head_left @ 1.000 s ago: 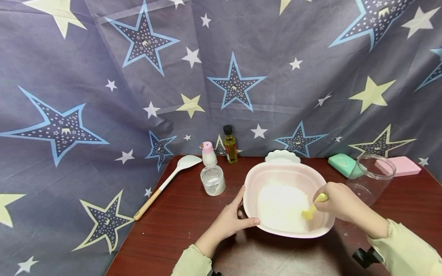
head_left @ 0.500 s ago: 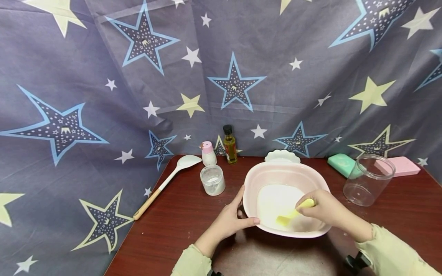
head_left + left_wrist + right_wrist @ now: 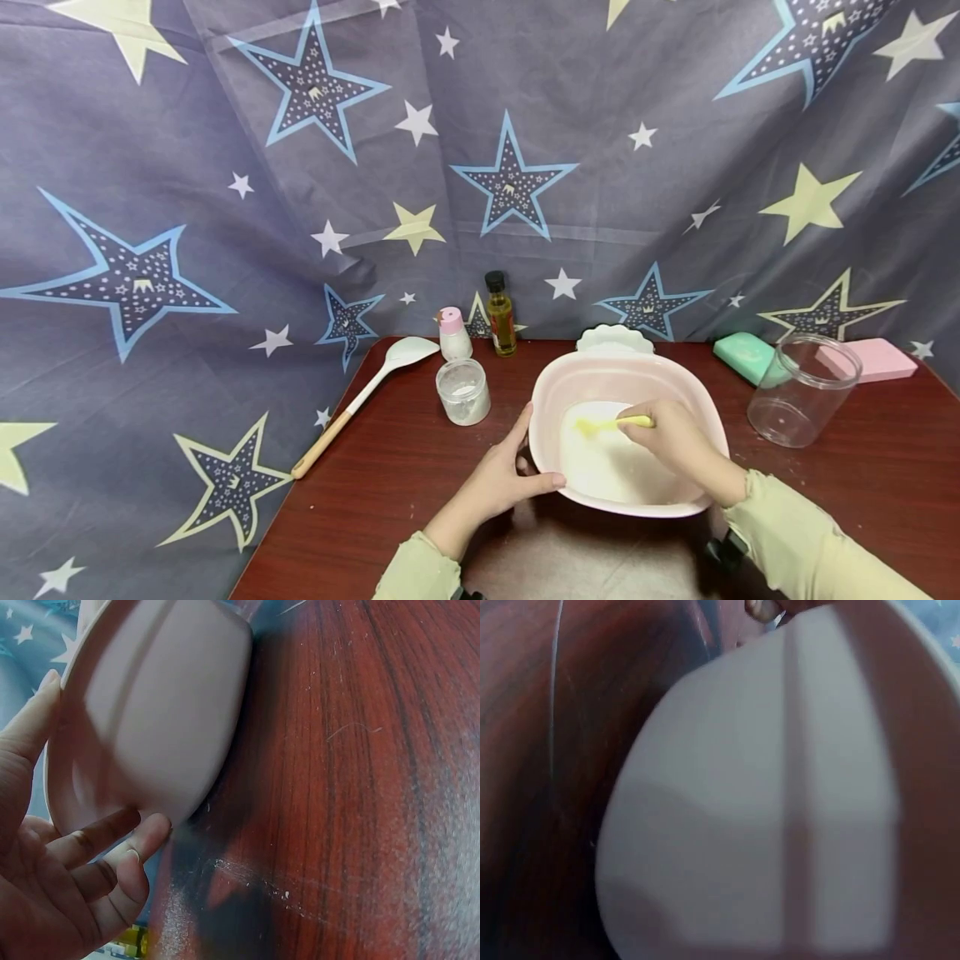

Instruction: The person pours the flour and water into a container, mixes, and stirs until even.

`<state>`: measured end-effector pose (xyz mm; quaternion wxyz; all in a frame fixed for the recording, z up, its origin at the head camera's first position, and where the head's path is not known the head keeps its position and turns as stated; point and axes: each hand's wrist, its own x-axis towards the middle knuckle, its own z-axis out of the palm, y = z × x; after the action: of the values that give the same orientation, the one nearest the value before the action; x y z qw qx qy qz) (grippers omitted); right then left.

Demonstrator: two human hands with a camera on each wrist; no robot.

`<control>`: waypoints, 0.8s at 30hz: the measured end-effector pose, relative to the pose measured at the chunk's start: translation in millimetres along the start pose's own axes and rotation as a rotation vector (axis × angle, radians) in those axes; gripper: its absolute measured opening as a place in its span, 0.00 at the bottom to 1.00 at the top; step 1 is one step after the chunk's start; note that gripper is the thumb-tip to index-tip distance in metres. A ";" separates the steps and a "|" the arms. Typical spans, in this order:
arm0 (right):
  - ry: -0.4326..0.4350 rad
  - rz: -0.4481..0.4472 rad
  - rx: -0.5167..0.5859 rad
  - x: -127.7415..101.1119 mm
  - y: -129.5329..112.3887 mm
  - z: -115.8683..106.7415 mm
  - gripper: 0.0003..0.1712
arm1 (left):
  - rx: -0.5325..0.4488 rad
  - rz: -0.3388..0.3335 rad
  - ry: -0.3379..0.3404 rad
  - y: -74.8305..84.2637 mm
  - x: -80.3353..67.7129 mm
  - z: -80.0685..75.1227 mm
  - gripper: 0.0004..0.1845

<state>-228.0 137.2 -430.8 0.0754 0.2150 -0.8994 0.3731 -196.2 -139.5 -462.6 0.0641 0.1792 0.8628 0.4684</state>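
Note:
A pale pink basin point(image 3: 697, 387) stands on the table, with a smooth white substance point(image 3: 611, 471) covering its bottom. My left hand point(image 3: 489, 482) grips the basin's left side, thumb at the near rim. In the left wrist view, the left hand's fingers point(image 3: 90, 847) touch the outer wall of the basin point(image 3: 176, 705). Inside the basin, my right hand point(image 3: 675, 437) pinches a small yellow utensil point(image 3: 596, 427) by its handle, its head in the white substance; the exact kind is unclear. The basin's outer wall point(image 3: 720, 825) fills most of the right wrist view.
A white ladle-like tool point(image 3: 367, 396) with wooden handle end, an open jar of white powder point(image 3: 462, 396), a pink-capped shaker point(image 3: 453, 337) and an oil bottle point(image 3: 501, 321) stand left. A white scalloped item point(image 3: 613, 339), clear jar point(image 3: 795, 408), green block point(image 3: 744, 357) and pink block point(image 3: 877, 360) line the back and right.
My right hand has swept the yellow utensil leftward through the white substance, first toward the near side, then up toward the far left. The left hand and basin have stayed in place.

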 end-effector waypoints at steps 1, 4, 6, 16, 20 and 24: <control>0.007 0.005 -0.020 0.7 0.7 -1.3 0.03 | -0.003 0.000 -0.002 0.0 0.1 0.1 0.59; 0.021 0.025 -0.107 2.0 4.2 -8.0 0.04 | -0.013 0.003 -0.005 -0.3 0.3 0.1 0.59; 0.018 0.044 -0.155 1.9 6.6 -13.7 0.05 | -0.019 0.004 -0.007 -0.4 0.4 -0.1 0.59; -0.004 0.109 -0.309 -5.3 10.5 -42.5 0.06 | -0.029 0.002 -0.010 -0.9 1.0 -0.5 0.58; -0.035 0.098 -0.324 -9.4 11.1 -51.4 0.06 | -0.026 0.008 -0.009 -0.9 0.7 -0.1 0.58; -0.071 0.105 -0.333 -14.0 11.3 -58.6 0.05 | -0.026 0.010 -0.009 -1.2 0.6 0.1 0.58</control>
<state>-221.9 190.2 -400.4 0.0587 0.1651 -0.9608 0.2148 -197.0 -139.8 -463.6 0.0679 0.1849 0.8555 0.4789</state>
